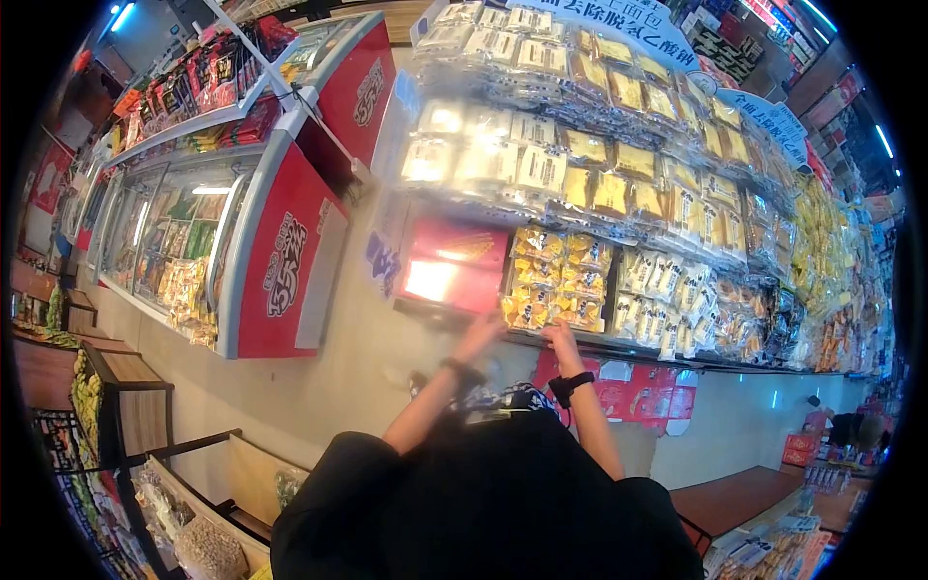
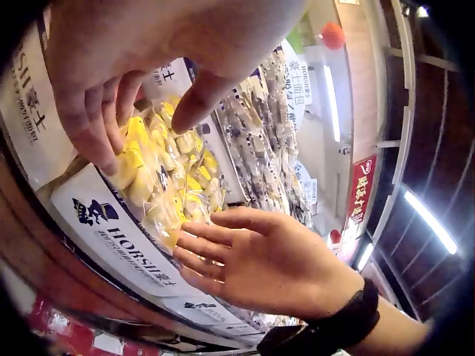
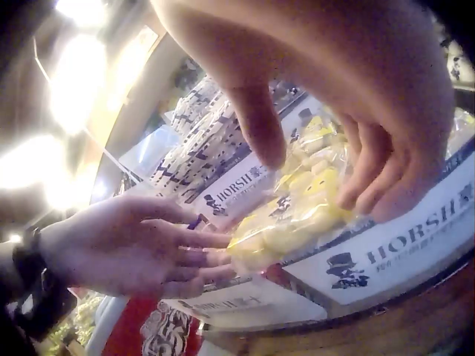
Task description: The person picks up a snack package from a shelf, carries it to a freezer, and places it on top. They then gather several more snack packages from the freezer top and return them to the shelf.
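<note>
Yellow-wrapped packets (image 1: 559, 275) fill one compartment at the front of the display. At that compartment's front left corner is the left hand (image 1: 480, 334), and the right hand (image 1: 561, 338) is at its front edge. In the left wrist view the left hand (image 2: 163, 52) hangs over the packets (image 2: 167, 170), fingers loosely bent, thumb apart. The right hand (image 2: 260, 259) has nearly straight fingers beside them. In the right wrist view the right hand (image 3: 334, 96) arches over the packets (image 3: 297, 215), and the left hand (image 3: 133, 245) reaches their side with extended fingers. Neither hand visibly grips a packet.
A red panel (image 1: 452, 266) lies left of the packets, white-wrapped packets (image 1: 667, 295) to their right. Tiers of packaged bread (image 1: 609, 184) rise behind. A red-sided freezer (image 1: 290, 251) stands at left, with wooden bins (image 1: 246, 478) at lower left. A printed white strip (image 2: 111, 230) edges the display.
</note>
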